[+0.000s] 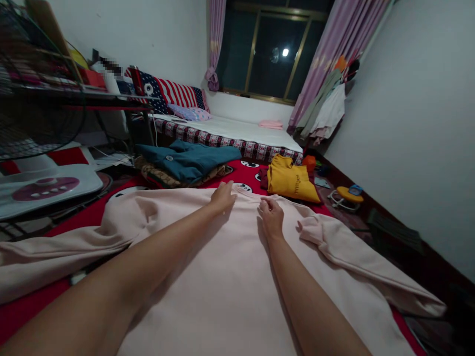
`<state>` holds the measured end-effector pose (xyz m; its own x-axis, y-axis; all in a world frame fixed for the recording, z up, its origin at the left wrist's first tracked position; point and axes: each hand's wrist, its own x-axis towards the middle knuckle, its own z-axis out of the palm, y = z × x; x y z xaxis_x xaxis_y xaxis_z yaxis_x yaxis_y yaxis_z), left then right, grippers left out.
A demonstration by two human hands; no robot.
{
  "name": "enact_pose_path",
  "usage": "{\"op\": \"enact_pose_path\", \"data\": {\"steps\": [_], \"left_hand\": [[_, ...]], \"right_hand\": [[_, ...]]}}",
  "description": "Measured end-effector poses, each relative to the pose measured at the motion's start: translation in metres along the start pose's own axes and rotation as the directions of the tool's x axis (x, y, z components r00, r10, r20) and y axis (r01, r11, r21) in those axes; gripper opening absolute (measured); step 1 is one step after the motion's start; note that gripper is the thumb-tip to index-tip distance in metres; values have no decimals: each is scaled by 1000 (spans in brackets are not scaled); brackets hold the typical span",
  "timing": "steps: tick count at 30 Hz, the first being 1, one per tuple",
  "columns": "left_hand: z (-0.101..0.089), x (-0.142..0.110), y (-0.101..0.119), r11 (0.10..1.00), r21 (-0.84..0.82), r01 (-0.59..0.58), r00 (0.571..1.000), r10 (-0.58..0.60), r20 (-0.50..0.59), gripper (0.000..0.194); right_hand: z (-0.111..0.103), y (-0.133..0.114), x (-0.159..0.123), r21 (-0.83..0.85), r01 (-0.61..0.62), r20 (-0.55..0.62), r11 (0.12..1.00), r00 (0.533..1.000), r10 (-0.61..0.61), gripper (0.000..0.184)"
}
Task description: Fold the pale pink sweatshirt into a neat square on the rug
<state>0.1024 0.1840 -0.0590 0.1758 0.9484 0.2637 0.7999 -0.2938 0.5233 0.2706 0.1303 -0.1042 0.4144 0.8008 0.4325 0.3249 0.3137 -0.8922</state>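
Note:
A pale pink sweatshirt [222, 282] lies spread out in front of me, with its neckline at the far side. Its left-hand sleeve stretches out of view, while the other sleeve is bent back with its cuff beside the body. My left hand [223, 199] rests on the cloth just left of the neckline, fingers stretched and somewhat apart. At the right of the neckline, my right hand [272, 216] has curled fingers that pinch the fabric near the collar. Under the sweatshirt is a red cover [55, 296] with cartoon eyes.
Beyond the sweatshirt sit a folded teal garment [189, 160] and a folded yellow garment [291, 179]. A cluttered desk [107, 99] stands at left, above a white-and-purple lid-like object [48, 190]. A bed [230, 126] is under the window. At right is a small yellow stool [349, 194].

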Motion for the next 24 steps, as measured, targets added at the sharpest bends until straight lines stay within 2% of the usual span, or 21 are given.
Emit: {"op": "enact_pose_path", "data": {"steps": [2,4,7,10,13,15,17,20,24], "left_hand": [[5,17,-4,995,8,97,995,-97,1,51],[7,30,-8,988,8,154,988,-154,12,35],[10,38,-13,986,-2,167,985,-167,-40,16],[18,34,-14,995,-18,97,986,-98,-136,25],[26,23,-9,999,-33,24,986,-29,-165,43],[29,12,-1,1000,-11,-8,994,6,-113,66],[30,-3,8,997,47,-54,999,54,3,79],[33,-31,16,973,181,-139,981,111,157,68],[38,-54,16,935,314,-164,981,122,150,63]], "right_hand": [[1,-2,0,32,-29,-24,999,999,29,34],[1,-6,0,22,-21,-18,1000,1000,21,32],[1,-8,1,-13,30,-30,999,999,-30,29],[0,-5,4,-84,69,-33,994,997,-72,27],[1,1,6,-201,69,40,977,997,-62,25],[2,4,6,-253,81,76,964,995,-64,24],[2,6,6,-270,94,95,958,993,-71,25],[1,5,6,-304,121,115,945,989,-90,24],[-1,-1,1,-450,213,247,867,963,-108,27]]}}
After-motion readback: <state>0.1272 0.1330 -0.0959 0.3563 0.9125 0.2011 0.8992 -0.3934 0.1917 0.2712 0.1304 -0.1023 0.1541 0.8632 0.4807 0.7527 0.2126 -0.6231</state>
